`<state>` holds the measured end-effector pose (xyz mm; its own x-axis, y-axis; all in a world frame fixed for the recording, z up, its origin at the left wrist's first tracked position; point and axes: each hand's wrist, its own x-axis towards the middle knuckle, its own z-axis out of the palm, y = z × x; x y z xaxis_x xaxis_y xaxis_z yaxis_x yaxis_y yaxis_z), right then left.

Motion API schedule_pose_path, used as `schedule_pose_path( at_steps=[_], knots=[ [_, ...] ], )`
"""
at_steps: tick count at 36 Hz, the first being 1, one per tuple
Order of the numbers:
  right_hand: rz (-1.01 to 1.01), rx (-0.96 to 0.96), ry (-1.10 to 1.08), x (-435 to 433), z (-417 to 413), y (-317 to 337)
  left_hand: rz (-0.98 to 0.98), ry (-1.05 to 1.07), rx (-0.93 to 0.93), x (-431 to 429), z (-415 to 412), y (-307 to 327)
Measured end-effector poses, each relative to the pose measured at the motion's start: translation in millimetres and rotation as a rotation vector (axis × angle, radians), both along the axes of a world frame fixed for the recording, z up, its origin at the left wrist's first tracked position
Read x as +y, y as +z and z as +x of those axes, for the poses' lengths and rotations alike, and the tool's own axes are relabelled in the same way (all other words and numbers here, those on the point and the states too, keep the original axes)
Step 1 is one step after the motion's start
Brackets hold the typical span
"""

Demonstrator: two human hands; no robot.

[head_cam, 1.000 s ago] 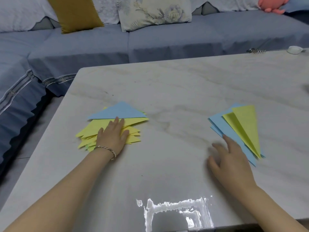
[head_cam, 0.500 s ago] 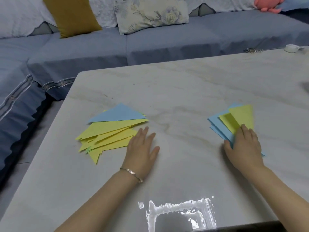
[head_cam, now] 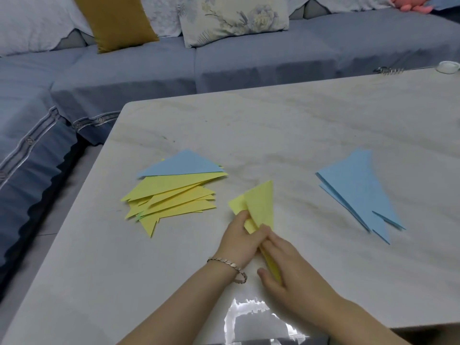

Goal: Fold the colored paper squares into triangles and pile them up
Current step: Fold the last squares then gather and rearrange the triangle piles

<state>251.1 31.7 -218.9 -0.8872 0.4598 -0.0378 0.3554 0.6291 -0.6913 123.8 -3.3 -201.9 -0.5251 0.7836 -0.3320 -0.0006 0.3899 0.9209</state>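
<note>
1. Head view. My left hand [head_cam: 239,241] and right hand [head_cam: 293,267] touch at the near middle of the marble table [head_cam: 298,125], both clamped on the yellow folded paper [head_cam: 260,202].
2. Left fingers curl round its near-left edge. The right thumb and fingers pinch its near tip. The wide end points far, with two layers showing.
3. Left, just beside it: a fanned yellow triangle pile [head_cam: 174,197], with a blue triangle [head_cam: 181,165] on top at the far side.
4. Right, well apart: a blue triangle stack [head_cam: 358,188], lying flat.
5. There is a bracelet [head_cam: 227,263] on my left wrist.
6. Far: a grey-blue sofa [head_cam: 249,70] and a mustard cushion [head_cam: 114,21].
</note>
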Motion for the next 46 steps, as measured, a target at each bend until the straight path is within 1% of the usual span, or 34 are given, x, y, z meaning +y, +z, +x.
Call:
schedule_pose_path(
  at_steps=[3, 5, 6, 8, 10, 12, 14, 16, 18, 20, 22, 24, 26, 27, 29, 31, 33, 37, 38, 41, 42, 46],
  knots=[
    [-0.079, -0.01, 0.022, 5.2, 3.9, -0.9, -0.056, -0.009, 0.252, 0.9, -12.0, -3.5],
    [-0.07, 0.033, -0.014, 10.7, 9.5, -3.0, -0.079, -0.099, 0.396, 2.2, -22.0, -3.2],
    [-0.044, 0.056, -0.033, 14.7, 12.5, -4.7, -0.092, -0.166, 0.424, 2.9, -27.3, -1.0],
    [0.027, 0.065, -0.061, 23.0, 16.4, -6.4, -0.137, -0.3, 0.421, 6.5, -37.8, 3.8],
    [0.183, 0.076, -0.053, 31.2, 17.5, -10.5, -0.19, -0.385, 0.463, 13.0, -47.9, 5.4],
    [0.335, 0.041, -0.028, 36.2, 15.0, -17.8, -0.207, -0.425, 0.597, 19.7, -55.8, 1.8],
    [0.423, -0.019, 0.014, 36.9, 9.6, -26.3, -0.216, -0.454, 0.709, 22.3, -58.4, -3.0],
    [0.505, -0.069, 0.058, 35.9, 3.5, -33.6, -0.219, -0.475, 0.868, 20.5, -56.5, -10.8],
    [0.544, -0.12, 0.078, 33.2, -3.7, -36.6, -0.23, -0.452, 1.038, 13.8, -50.8, -14.4],
    [0.544, -0.162, 0.084, 29.6, -9.8, -39.2, -0.205, -0.395, 1.123, 2.5, -40.1, -19.4],
    [0.546, -0.185, 0.076, 27.7, -14.4, -42.2, -0.136, -0.368, 1.157, -12.4, -29.5, -29.9],
    [0.536, -0.197, 0.07, 25.4, -17.2, -45.2, -0.089, -0.378, 1.15, -25.5, -21.6, -43.2],
    [0.508, -0.178, 0.067, 23.9, -17.6, -48.7, -0.176, -0.458, 1.065, -34.5, -14.9, -42.8],
    [0.496, -0.17, 0.067, 24.1, -17.4, -49.5, -0.255, -0.545, 1.015, -36.9, -12.8, -44.7],
    [0.509, -0.162, 0.053, 25.1, -16.1, -49.7, -0.251, -0.614, 1.027, -39.4, -12.8, -52.4],
    [0.503, -0.184, 0.047, 25.7, -14.0, -45.7, -0.247, -0.596, 1.078, -40.1, -15.6, -58.2],
    [0.505, -0.21, 0.03, 25.2, -10.9, -42.8, -0.314, -0.59, 1.077, -44.2, -17.0, -60.9],
    [0.523, -0.224, -0.025, 28.1, -2.9, -44.7, -0.345, -0.619, 1.14, -50.2, -20.0, -64.1],
    [0.538, -0.23, -0.04, 30.4, -0.4, -45.4, -0.335, -0.612, 1.177, -50.3, -21.0, -67.1],
    [0.567, -0.265, -0.075, 39.3, 9.6, -43.5, -0.352, -0.591, 1.204, -51.3, -19.5, -69.7],
    [0.568, -0.276, -0.092, 42.4, 13.7, -42.3, -0.327, -0.571, 1.228, -51.5, -19.1, -72.4],
    [0.581, -0.302, -0.197, 58.0, 33.6, -40.9, -0.332, -0.548, 1.217, -51.9, -17.5, -73.2]
  ],
)
